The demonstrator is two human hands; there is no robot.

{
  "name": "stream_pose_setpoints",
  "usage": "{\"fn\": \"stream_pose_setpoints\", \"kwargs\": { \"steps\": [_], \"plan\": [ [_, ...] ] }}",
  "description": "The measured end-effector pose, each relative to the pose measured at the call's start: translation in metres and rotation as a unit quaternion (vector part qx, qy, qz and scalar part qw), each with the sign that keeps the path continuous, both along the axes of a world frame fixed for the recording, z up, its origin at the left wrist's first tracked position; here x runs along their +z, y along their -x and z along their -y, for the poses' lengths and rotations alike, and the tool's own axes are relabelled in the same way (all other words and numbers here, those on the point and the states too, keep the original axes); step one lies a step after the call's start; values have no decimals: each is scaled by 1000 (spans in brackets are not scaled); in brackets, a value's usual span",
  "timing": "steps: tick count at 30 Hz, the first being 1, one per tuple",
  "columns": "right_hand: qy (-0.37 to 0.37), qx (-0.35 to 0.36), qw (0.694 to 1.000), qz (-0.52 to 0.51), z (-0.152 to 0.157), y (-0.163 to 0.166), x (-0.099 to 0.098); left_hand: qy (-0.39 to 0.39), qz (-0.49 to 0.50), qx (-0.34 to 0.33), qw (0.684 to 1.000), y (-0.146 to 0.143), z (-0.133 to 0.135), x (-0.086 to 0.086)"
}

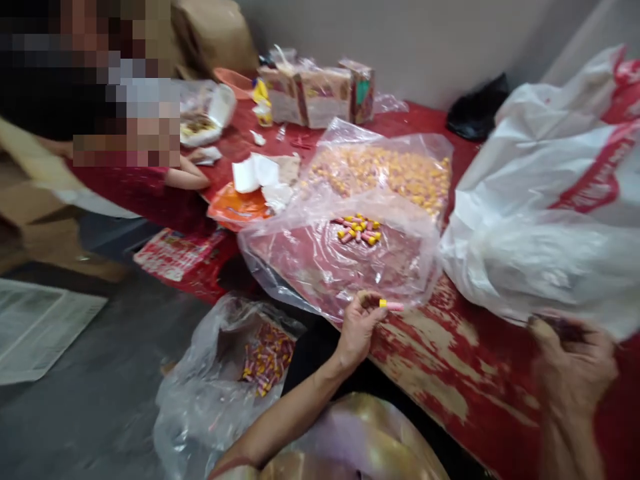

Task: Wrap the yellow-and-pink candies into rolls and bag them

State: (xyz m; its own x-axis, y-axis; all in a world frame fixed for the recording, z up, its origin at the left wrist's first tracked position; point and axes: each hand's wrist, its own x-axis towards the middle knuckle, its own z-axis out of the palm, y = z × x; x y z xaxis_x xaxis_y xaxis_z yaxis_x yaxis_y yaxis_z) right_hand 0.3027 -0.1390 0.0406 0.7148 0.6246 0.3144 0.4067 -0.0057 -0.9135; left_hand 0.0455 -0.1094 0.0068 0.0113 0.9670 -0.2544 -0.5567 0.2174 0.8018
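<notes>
My left hand [357,327] pinches a small pink and yellow tube-shaped piece [391,305] at the near edge of a clear plastic sheet [320,263]. A small pile of the same pink and yellow pieces [359,229] lies in the middle of that sheet. My right hand [575,357] is at the right, blurred, fingers curled around something dark I cannot make out, just below a big white plastic bag [545,193]. Both hands hover over a worn red table [450,373].
A clear bag of yellow and orange pieces [395,173] lies behind the sheet. Another bag with several wrapped pieces [265,360] sits on the floor at my left. Boxes [315,93], a food container [207,117] and papers stand at the back. Another person's arm [185,177] rests far left.
</notes>
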Motion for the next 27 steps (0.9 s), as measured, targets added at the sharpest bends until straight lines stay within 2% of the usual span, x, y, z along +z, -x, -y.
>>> {"fn": "stream_pose_setpoints", "kwargs": {
  "steps": [2,4,5,9,11,13,15,17,21,24,27],
  "plan": [
    [1,85,991,-106,20,20,-11,13,8,-33,999,-7,3,-6],
    [16,202,960,-192,29,46,-24,18,7,-63,998,-14,9,-10],
    [27,245,948,-203,31,57,-30,17,3,-73,997,-17,11,-11],
    [62,324,934,-139,29,79,-41,22,-26,-81,996,-23,20,-10],
    [91,359,927,-61,27,79,-41,23,-60,-82,995,-23,23,-9],
    [105,399,910,32,26,78,-40,-11,-124,-90,988,-22,25,-8],
    [89,419,898,105,27,78,-39,-71,-197,-102,973,-22,29,-8],
    [61,407,899,151,29,82,-39,-123,-245,-110,955,-24,33,-8],
    [32,358,901,242,38,93,-44,-157,-261,-140,942,-28,42,-12],
    [84,329,892,298,46,91,-47,-137,-248,-171,944,-32,43,-17],
    [147,376,861,310,50,73,-44,-138,-242,-227,933,-34,40,-22]
  ]
}}
